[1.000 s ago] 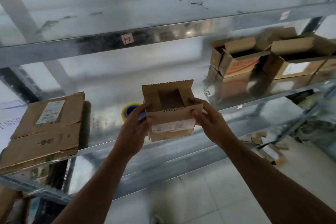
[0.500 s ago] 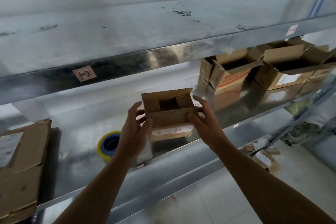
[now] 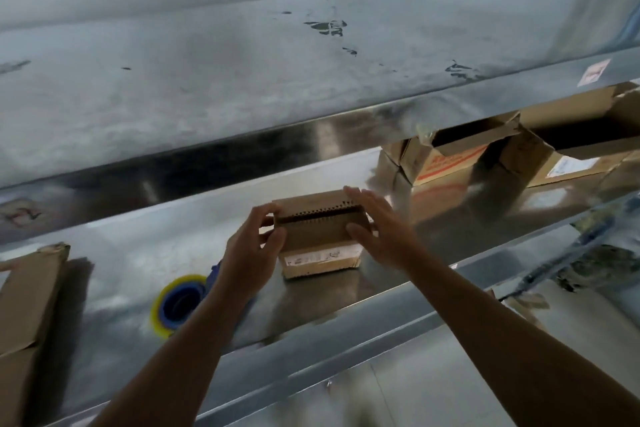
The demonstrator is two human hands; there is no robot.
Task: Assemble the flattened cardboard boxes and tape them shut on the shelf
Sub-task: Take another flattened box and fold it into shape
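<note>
small box [image 3: 320, 239] on metal shelf [image 3: 346, 302], mid-scene, top flaps nearly folded shut (thin dark gap left) | left hand [image 3: 251, 248] grip closed on box's left end | right hand [image 3: 382, 236] flat, fingers open, pressing the right side of the top | tape roll [image 3: 173, 305] near-left | open boxes [image 3: 485, 156] far right | flattened cardboard [image 3: 24, 305] left edge

**Steel shelving over a pale floor**

A shiny galvanised metal shelf [image 3: 346, 291] runs across the view, mirroring what stands on it. Above it sits an upper shelf [image 3: 242, 80], dull grey and marked with dark scuffs; its front lip carries a small pinkish label [image 3: 593, 72] at the right. Below, a pale tiled floor [image 3: 398, 402] shows, with scraps [image 3: 526, 305] lying at the right. Light is soft and cool.
</note>
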